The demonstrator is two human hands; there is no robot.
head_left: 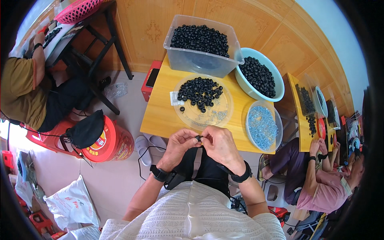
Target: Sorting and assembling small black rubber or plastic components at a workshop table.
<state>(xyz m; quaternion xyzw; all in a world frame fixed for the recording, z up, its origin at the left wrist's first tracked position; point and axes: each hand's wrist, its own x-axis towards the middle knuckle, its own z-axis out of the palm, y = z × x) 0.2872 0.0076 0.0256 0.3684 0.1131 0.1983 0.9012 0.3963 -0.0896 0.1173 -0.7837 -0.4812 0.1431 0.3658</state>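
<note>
My left hand [177, 147] and my right hand [221, 145] meet in front of my body, just off the table's near edge. Between their fingertips is a small black ring-like piece [198, 138], pinched from both sides. Fingers cover much of it, so finer detail is hidden. Just beyond, a clear round tray [188, 120] lies on the yellow table [160, 114]. It carries a heap of black round pieces with holes [199, 91] and some scattered tiny shiny parts [218, 115].
Behind the tray stand a clear plastic bin [200, 63] and a pale blue basin [252, 93], both holding many black pieces. A bowl of small silvery-blue parts [262, 126] sits at right. People work at left [24, 92] and right [324, 192]. A red bucket [116, 140] stands left.
</note>
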